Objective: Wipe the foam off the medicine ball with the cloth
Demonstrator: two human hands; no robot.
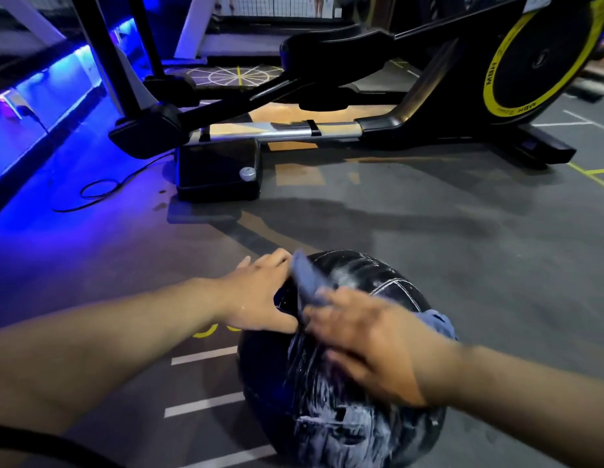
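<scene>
A black medicine ball (368, 430) streaked with white foam sits on the grey gym floor at the bottom centre. My left hand (260, 295) rests flat against the ball's upper left side, fingers spread. My right hand (364, 346), blurred by motion, presses a blue-grey cloth (305, 282) onto the top of the ball. One end of the cloth sticks up past my fingers, and another part of the cloth (439, 324) shows behind my wrist. Foam smears run down the ball's front and across its top.
A black elliptical trainer (293, 130) with a yellow-rimmed flywheel (543, 55) stands just beyond the ball. A black cable (97, 190) loops on the floor at left, beside a blue-lit wall. White and yellow lines mark the floor.
</scene>
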